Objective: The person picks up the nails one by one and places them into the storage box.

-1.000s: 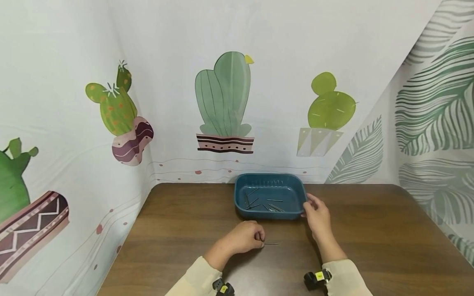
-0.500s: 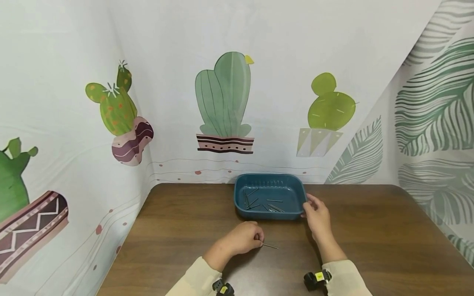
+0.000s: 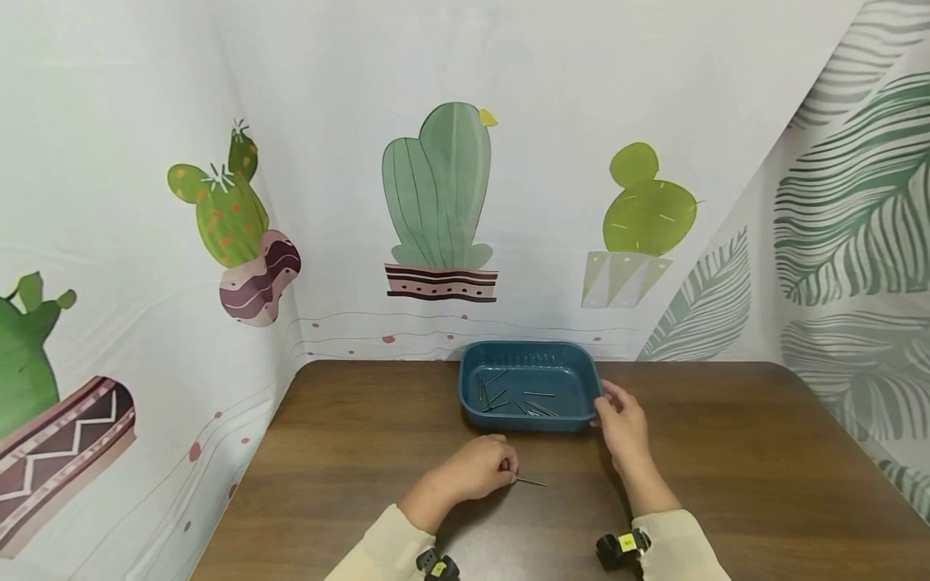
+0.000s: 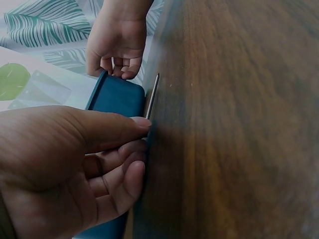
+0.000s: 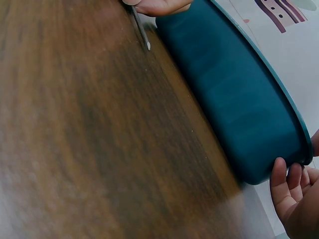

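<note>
My left hand [image 3: 472, 468] pinches a thin metal nail [image 3: 533, 482] by one end, low over the table in front of the tray. Its pointed tip sticks out to the right, seen close up on the nail [image 4: 153, 94] in the left wrist view. The end between thumb and fingers is hidden. My right hand [image 3: 625, 424] grips the right end of a blue rectangular tray [image 3: 538, 423]. In the right wrist view, fingertips [image 5: 280, 164] of that hand lie against the tray's outer wall, the thumb up by the rim.
Several more nails [image 3: 539, 394] lie scattered inside the tray, at the back of a brown wooden table [image 3: 349, 452]. Behind it hangs a white cloth [image 3: 545, 161] printed with cacti and leaves. Wrist cameras [image 3: 623, 550] are strapped over the sleeves.
The nail's free end has swung toward the person, then risen very slightly, while the left hand stayed nearly in place. The right hand and the tray have not moved.
</note>
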The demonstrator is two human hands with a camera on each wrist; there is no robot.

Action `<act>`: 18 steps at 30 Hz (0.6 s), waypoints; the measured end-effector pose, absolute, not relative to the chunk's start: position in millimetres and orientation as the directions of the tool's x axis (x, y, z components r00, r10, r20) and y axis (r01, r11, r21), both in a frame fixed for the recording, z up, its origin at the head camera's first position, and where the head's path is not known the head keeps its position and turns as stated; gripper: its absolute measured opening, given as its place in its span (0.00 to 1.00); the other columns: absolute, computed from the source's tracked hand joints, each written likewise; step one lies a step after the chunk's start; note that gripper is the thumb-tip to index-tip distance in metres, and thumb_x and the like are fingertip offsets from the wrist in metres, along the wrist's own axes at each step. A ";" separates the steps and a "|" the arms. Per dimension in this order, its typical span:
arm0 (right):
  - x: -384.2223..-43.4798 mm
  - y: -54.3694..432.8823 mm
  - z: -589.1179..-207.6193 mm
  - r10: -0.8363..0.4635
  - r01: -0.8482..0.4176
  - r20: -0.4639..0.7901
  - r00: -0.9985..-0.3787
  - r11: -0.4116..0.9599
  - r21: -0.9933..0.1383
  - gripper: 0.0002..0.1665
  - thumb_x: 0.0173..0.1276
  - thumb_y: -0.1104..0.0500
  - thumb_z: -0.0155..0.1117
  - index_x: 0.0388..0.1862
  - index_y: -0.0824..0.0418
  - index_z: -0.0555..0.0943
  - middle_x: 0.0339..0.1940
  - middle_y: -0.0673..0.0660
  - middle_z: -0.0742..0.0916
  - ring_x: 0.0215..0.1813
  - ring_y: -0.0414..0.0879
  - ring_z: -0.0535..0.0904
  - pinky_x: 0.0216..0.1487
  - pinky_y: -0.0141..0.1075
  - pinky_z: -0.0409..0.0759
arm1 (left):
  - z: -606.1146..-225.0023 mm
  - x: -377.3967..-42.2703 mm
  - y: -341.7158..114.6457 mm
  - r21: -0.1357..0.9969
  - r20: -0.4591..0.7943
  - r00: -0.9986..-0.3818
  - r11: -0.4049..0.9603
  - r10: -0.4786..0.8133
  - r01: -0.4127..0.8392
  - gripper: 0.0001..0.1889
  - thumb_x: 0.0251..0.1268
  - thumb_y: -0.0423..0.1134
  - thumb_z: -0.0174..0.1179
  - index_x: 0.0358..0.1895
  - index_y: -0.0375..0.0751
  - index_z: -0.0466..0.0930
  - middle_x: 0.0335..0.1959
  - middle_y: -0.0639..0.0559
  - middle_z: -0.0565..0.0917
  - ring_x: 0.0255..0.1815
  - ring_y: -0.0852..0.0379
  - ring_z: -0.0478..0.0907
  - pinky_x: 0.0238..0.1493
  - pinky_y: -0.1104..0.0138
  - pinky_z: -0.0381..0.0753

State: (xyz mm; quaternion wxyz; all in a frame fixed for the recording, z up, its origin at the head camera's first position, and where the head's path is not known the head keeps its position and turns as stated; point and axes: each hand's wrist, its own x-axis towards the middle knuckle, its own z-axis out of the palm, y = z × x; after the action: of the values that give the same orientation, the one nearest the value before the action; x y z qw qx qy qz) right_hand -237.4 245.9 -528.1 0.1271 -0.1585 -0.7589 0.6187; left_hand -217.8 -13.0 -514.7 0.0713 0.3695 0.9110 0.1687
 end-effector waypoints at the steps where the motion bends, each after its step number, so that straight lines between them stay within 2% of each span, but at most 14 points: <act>1: -237.5 245.9 -528.5 0.398 0.084 -0.005 -0.917 0.181 -0.980 0.27 0.72 0.64 0.51 0.69 0.68 0.73 0.52 0.59 0.72 0.40 0.41 0.75 0.36 0.29 0.84 | -514.6 -217.8 -13.1 0.363 -0.004 -0.718 0.670 0.696 0.648 0.07 0.65 0.40 0.67 0.29 0.52 0.81 0.27 0.64 0.74 0.32 0.69 0.68 0.39 0.77 0.69; 18: -235.8 246.4 -526.4 0.387 0.081 -0.006 -0.922 0.179 -0.981 0.27 0.73 0.64 0.50 0.70 0.69 0.72 0.51 0.58 0.71 0.41 0.41 0.75 0.37 0.30 0.85 | -516.7 -218.9 -12.6 0.380 0.010 -0.729 0.672 0.684 0.636 0.06 0.66 0.41 0.66 0.30 0.52 0.80 0.29 0.64 0.75 0.32 0.70 0.69 0.39 0.77 0.71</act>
State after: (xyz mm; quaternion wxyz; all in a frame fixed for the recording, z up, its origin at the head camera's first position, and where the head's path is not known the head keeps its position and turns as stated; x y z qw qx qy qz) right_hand -235.8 246.4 -526.4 0.1230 -0.1546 -0.7578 0.6219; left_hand -218.9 -12.6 -516.7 0.0669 0.3619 0.9119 0.1816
